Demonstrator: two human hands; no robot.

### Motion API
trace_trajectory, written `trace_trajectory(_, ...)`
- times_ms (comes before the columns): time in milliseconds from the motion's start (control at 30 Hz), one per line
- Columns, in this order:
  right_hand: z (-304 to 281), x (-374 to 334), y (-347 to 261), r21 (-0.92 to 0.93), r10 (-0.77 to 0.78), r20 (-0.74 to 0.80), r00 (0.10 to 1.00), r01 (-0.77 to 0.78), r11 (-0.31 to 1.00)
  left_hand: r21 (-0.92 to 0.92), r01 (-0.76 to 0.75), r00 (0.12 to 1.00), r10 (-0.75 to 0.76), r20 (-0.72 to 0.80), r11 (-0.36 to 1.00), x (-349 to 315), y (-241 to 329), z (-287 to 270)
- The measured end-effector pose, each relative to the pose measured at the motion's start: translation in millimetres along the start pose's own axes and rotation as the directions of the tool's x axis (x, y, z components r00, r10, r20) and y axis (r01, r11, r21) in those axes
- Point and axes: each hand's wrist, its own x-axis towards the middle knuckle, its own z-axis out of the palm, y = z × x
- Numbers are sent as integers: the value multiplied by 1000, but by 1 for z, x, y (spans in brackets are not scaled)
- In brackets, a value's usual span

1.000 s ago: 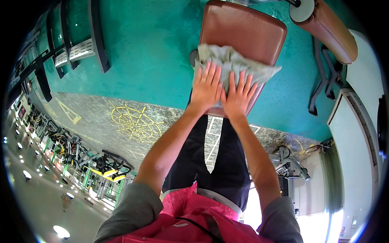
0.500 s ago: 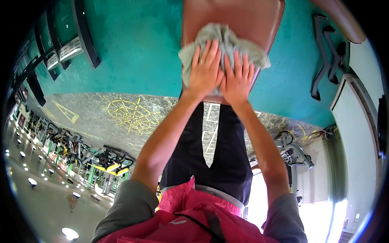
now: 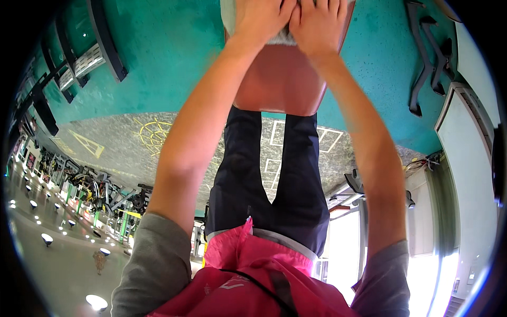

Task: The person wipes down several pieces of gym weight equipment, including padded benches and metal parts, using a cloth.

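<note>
A grey-green cloth (image 3: 283,38) lies on the brown padded seat of a bench (image 3: 282,79), partly cut off by the upper edge of the view. My left hand (image 3: 262,20) presses down on the cloth, and my right hand (image 3: 318,27) rests on it just beside the left, thumbs close together. The fingers look stretched out flat rather than wrapped round the cloth; their tips run out of the picture. Both arms reach far forward over the pad, whose rounded near end shows below the cloth.
My legs in black trousers (image 3: 240,158) stand at the pad's near end. Dark metal frame parts (image 3: 105,42) stand on the green floor (image 3: 163,63) at left, with black bars (image 3: 422,63) at right. A white cabinet-like unit (image 3: 465,153) is at far right. Gym machines line the left background.
Both hands have slid forward along the pad, away from me, taking the cloth with them. More of the pad's near end now shows.
</note>
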Motion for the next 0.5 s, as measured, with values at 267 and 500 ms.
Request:
trace_trajectory(267,-26,-202,-46,17,161,308,937,-175,984,-104,181,923,-132,362,978,-180,48,-26)
trace_trajectory(500,-29,-185,-33,59,139,279,950,-162,985,-13,143,940,-131,316,990,-167,45,-16)
